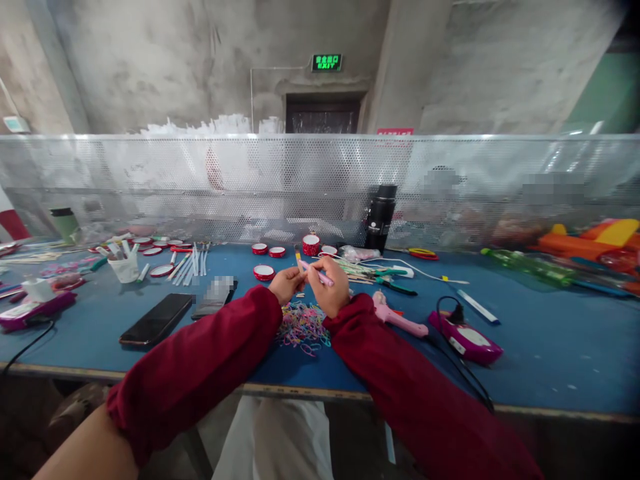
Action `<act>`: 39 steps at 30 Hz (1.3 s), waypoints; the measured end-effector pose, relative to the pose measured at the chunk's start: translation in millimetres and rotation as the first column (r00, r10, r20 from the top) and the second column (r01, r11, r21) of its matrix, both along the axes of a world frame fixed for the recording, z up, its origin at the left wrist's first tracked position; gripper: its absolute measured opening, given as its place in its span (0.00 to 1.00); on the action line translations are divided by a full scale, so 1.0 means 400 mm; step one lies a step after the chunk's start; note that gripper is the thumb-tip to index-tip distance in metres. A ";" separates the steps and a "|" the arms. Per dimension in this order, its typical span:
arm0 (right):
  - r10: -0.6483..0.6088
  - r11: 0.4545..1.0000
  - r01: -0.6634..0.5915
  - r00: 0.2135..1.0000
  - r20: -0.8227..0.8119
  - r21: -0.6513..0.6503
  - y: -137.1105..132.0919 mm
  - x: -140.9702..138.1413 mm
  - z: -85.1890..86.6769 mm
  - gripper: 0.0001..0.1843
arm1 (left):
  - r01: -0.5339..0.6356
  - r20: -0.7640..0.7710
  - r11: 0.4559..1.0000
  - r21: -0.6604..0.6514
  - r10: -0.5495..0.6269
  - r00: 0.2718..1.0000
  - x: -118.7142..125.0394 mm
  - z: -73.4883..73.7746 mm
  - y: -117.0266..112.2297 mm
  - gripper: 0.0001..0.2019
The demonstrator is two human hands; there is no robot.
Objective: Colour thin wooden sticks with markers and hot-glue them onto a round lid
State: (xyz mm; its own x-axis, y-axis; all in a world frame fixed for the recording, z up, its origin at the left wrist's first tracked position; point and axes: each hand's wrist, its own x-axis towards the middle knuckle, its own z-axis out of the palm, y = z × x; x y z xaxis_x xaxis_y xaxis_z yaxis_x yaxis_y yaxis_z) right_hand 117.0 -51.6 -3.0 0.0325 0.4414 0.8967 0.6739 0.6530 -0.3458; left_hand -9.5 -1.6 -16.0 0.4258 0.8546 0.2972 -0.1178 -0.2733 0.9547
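Both my hands meet above the blue table, fingertips almost touching. My right hand (330, 283) is closed around a light pink pen-like stick (320, 275), which slants down to the right. The fingers of my left hand (287, 283) are pinched together; what sits between them is too small to make out. Just above the fingertips shows a slim stick with a yellowish band and dark tip (298, 255), and I cannot tell which hand, if either, holds it. Below my hands lies a pile of small multicoloured elastic bands (303, 325).
Right of my hands lie a pink glue gun (400, 319), green-handled pliers (395, 281) and a purple power strip (467, 340) with a cable. Two phones (157, 320) lie left. Red round tins (263, 272) and a black bottle (381, 217) stand before a perforated metal screen (225, 180).
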 end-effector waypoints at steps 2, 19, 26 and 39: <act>-0.010 1.000 0.010 1.000 0.006 0.000 0.004 0.004 -0.001 0.06 | 0.006 0.008 1.000 -0.009 -0.006 1.000 0.001 -0.001 0.001 0.18; -0.028 1.000 0.028 0.999 -0.017 0.010 0.007 0.008 0.002 0.07 | -0.051 -0.029 0.999 -0.008 0.051 0.998 0.001 0.000 0.000 0.16; -0.002 1.000 0.002 1.000 0.009 0.019 0.005 0.003 -0.003 0.08 | -0.025 0.008 0.999 0.027 0.025 1.000 0.000 -0.017 0.020 0.17; -0.001 1.000 0.002 1.000 -0.009 0.016 0.003 0.007 0.000 0.07 | -0.018 0.005 1.000 0.016 0.018 1.000 0.001 -0.014 0.017 0.16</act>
